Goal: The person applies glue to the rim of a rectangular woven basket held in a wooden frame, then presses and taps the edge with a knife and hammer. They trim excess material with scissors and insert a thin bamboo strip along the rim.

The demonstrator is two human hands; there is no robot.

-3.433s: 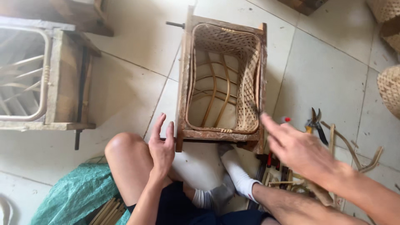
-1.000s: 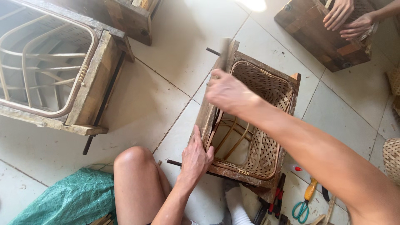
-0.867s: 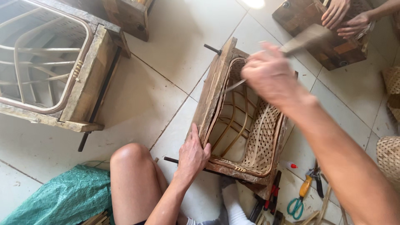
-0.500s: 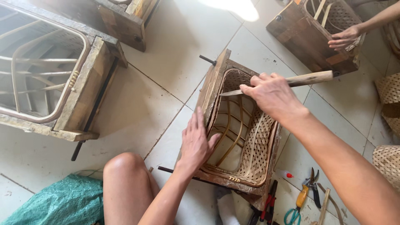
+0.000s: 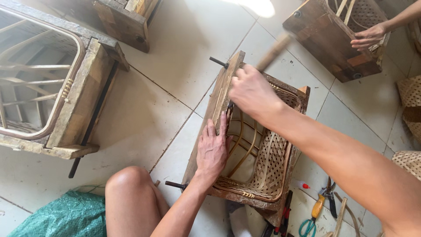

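A woven rattan basket sits inside a wooden mould frame on the tiled floor in front of me. My left hand lies flat on the frame's left wall, fingers pointing up. My right hand is above the frame's top left corner, closed on a wooden hammer handle that is blurred by motion; the hammer's head is hidden under the hand. My bare knee is at the lower left.
Another wooden frame with a bent rattan skeleton stands at the left. A third frame at the top right has another person's hand on it. Cutters, scissors and tools lie at the lower right. A green sack lies by my knee.
My right hand swung the hammer from lying across the basket's top down to the frame's top left corner. My left hand stayed pressed on the left wall. The frame tilted slightly.
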